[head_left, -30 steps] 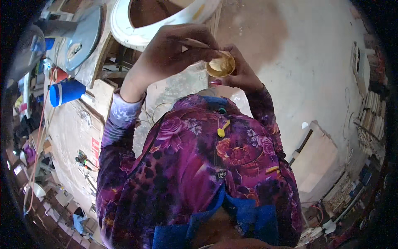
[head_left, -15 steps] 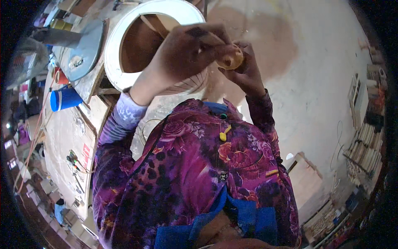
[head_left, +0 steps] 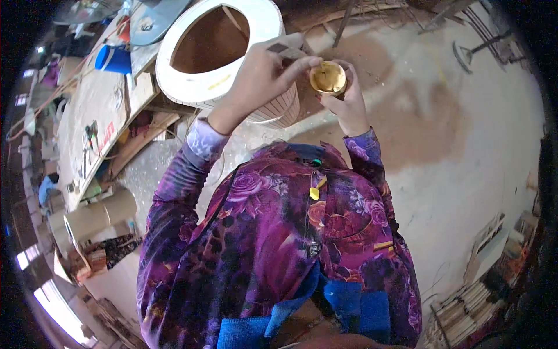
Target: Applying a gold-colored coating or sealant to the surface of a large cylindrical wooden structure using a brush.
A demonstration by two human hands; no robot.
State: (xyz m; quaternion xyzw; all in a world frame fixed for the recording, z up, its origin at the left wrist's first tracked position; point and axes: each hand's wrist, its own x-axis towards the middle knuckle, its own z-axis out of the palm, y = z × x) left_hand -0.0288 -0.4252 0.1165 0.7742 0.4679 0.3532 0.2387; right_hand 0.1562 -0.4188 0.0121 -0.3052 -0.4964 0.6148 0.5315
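Observation:
My right hand (head_left: 350, 102) is wrapped round a small round cup (head_left: 329, 79), whose yellowish, coated inside shows from above. My left hand (head_left: 264, 78) is closed, its fingertips at the cup's left rim. A flat grey piece (head_left: 285, 46), perhaps a scraper blade, shows at the far side of this hand; its full shape is hidden. Beyond and left of my hands stands a large drum-like body with a broad white ring top (head_left: 195, 87), a dark oval opening and slatted sides. A yellowish smear (head_left: 219, 82) marks the ring's near part.
A worktable (head_left: 104, 110) on the left carries a blue bucket (head_left: 113, 59) and a grey oval panel (head_left: 152, 23). A large cardboard-coloured tube (head_left: 102, 218) lies at lower left. Stacked boards (head_left: 456, 317) line the lower right. Metal frames (head_left: 485, 49) stand at the far right.
My left hand has drawn back from over the cup, exposing more of its inside. The view has shifted, bringing the metal frames and the tube into sight.

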